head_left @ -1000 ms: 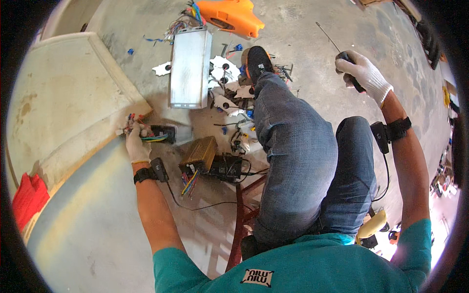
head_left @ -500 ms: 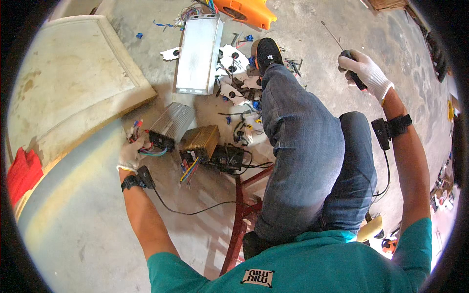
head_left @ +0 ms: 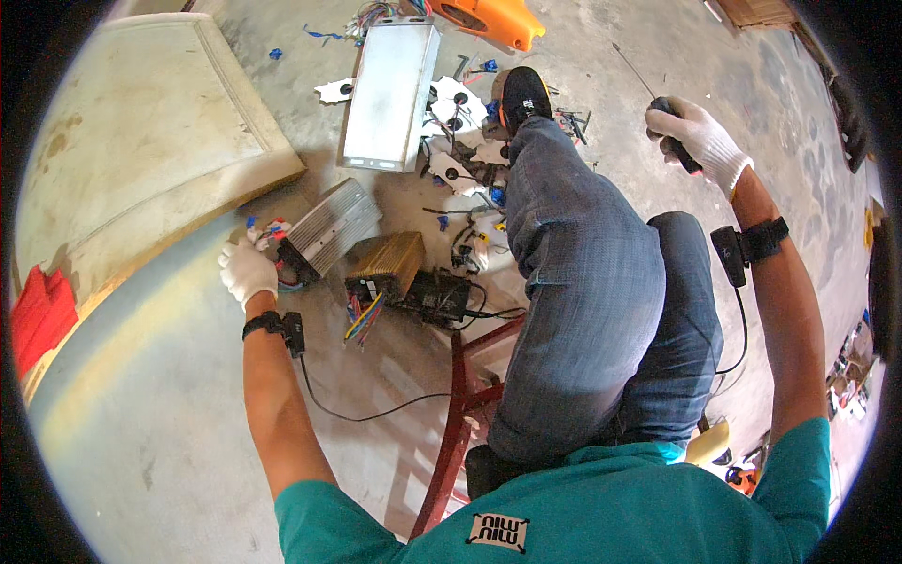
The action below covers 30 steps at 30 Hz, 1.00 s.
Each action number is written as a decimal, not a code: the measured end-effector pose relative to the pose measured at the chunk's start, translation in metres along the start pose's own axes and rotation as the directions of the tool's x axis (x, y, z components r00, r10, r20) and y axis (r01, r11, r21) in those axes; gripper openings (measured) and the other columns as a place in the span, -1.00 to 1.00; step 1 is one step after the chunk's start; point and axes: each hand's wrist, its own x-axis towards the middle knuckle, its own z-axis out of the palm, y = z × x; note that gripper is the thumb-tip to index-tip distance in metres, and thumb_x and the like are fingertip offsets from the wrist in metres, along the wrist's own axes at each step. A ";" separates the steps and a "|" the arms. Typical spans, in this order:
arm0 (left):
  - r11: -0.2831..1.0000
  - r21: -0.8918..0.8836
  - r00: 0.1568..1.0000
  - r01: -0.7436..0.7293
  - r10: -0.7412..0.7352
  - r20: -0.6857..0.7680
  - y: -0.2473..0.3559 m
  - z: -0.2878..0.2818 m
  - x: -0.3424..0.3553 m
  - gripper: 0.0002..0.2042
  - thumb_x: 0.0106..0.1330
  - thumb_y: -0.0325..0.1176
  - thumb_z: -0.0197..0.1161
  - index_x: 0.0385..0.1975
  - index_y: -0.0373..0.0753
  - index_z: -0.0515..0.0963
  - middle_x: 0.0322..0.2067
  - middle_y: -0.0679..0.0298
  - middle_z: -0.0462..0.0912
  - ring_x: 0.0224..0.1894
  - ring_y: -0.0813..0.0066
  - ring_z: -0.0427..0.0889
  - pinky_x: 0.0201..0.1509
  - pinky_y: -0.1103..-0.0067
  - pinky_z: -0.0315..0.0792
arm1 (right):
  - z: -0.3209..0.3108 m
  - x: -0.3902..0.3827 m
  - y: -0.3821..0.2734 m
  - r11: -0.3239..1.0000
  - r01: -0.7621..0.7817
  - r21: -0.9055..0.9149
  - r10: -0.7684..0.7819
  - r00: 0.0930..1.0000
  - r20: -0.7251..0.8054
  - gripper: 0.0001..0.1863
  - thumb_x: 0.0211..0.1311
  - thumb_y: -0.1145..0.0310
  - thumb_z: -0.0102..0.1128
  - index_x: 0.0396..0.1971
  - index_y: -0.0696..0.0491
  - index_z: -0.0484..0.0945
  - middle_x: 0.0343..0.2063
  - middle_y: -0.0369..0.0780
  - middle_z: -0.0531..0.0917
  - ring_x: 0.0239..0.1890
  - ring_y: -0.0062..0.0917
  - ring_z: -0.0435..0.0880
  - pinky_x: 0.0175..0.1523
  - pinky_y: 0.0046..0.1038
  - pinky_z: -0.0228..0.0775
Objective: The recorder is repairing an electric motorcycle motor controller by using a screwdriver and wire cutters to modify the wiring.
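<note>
My left hand (head_left: 247,270), in a white knitted glove, is closed on the wire bundle (head_left: 275,228) at the near left end of a silver finned controller box (head_left: 332,228). Red and blue connector ends stick out past its fingers, which partly hide the wires. That box lies slanted on the floor beside a gold finned controller box (head_left: 387,266) with loose coloured wires. Well away to the right, my right hand (head_left: 700,141), gloved too, grips the dark handle of a screwdriver (head_left: 665,111). Its long thin shaft points up and left in the air, touching nothing.
A larger silver box (head_left: 388,99) lies farther off, by white cut pieces (head_left: 458,176) and scraps. A black box (head_left: 439,297) with cables sits behind a red metal frame (head_left: 458,414). A pale panel (head_left: 141,122) stands at left, near red cloth (head_left: 43,315); an orange shell (head_left: 493,21) lies beyond.
My left hand has shifted left and slightly up, still at the wires, and the silver finned box has turned to a steeper slant. My right hand keeps the screwdriver almost where it was.
</note>
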 end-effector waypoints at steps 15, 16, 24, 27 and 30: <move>0.996 -0.010 0.973 0.084 -0.084 -0.216 0.028 0.002 0.007 -0.47 0.24 -0.25 0.25 0.20 -0.28 0.38 0.19 0.02 0.41 0.13 0.00 0.47 0.16 0.20 0.42 | -0.011 0.004 0.020 0.999 -0.050 -0.018 0.050 0.998 -0.047 -0.61 0.29 0.09 0.28 -0.19 0.15 0.54 -0.40 -0.30 0.61 -0.52 -0.67 0.56 -0.48 -0.56 0.46; 0.998 -0.036 0.956 0.043 -0.052 -0.290 0.028 0.000 0.003 -0.46 0.22 -0.26 0.25 0.20 -0.29 0.38 0.18 0.01 0.42 0.13 -0.01 0.47 0.18 0.19 0.40 | -0.013 0.006 0.021 0.998 -0.061 -0.012 0.061 0.997 -0.044 -0.61 0.29 0.09 0.28 -0.19 0.15 0.54 -0.40 -0.29 0.62 -0.52 -0.67 0.56 -0.48 -0.56 0.46; 0.978 -0.075 0.888 -0.196 0.145 -0.436 0.034 -0.002 -0.009 -0.35 0.23 -0.12 0.34 0.28 -0.31 0.37 0.20 -0.06 0.46 0.25 -0.09 0.44 0.28 0.10 0.37 | -0.014 0.002 0.013 0.999 -0.039 -0.010 0.039 0.999 -0.037 -0.60 0.27 0.09 0.28 -0.20 0.16 0.55 -0.40 -0.29 0.62 -0.53 -0.66 0.56 -0.48 -0.55 0.44; 0.941 -0.179 0.897 -0.287 0.199 -0.395 0.078 -0.036 -0.004 -0.31 0.21 -0.04 0.38 0.25 -0.33 0.39 0.13 -0.10 0.51 0.19 -0.13 0.49 0.27 0.11 0.39 | -0.017 -0.001 0.017 0.999 -0.031 0.017 0.032 0.999 -0.023 -0.61 0.27 0.10 0.28 -0.20 0.17 0.57 -0.40 -0.30 0.61 -0.52 -0.65 0.57 -0.46 -0.53 0.47; 0.854 -0.369 0.930 -0.367 0.346 -0.125 0.143 -0.078 0.014 -0.20 0.17 0.15 0.44 0.25 -0.32 0.39 0.18 -0.14 0.49 0.22 -0.06 0.50 0.30 0.24 0.42 | -0.022 -0.007 0.017 0.997 -0.071 0.012 0.072 0.997 -0.029 -0.61 0.26 0.10 0.28 -0.19 0.16 0.56 -0.40 -0.29 0.61 -0.50 -0.64 0.58 -0.44 -0.50 0.49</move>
